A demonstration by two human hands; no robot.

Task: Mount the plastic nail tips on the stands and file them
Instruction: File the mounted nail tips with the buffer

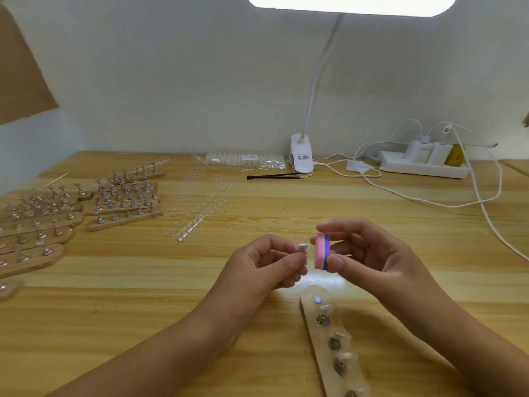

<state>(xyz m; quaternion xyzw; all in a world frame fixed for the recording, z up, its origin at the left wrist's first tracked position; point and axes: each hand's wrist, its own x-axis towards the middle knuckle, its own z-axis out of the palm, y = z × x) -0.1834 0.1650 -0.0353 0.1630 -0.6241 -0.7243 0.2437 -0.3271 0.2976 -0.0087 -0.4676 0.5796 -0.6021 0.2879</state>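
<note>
The bench (pixel 114 296) in front of you carries a crowd of wooden racks (pixel 123 202) with metal stands at the far left. One wooden stand strip (pixel 317 353) lies just below your hands, several of its stands topped with pale tips.

Your right hand (pixel 369 253) grips a pink-and-purple file block (pixel 322 251) between the thumb and curled fingers. Your left hand (pixel 266 262) pinches a single nail tip (pixel 303 247) between thumb and forefinger, its free end pointing at the block's pink face, just beside it; whether they touch I cannot tell.

That tip is likely feather-light, thin, springy and slick, so it may flick out of a loose pinch. Hold it by the base end, leaving the free edge exposed, and stroke with light pressure.

The bag of tips (pixel 246 160) at the back and the lamp clamp (pixel 302 159) each bear a printed label, too small to read.
</note>
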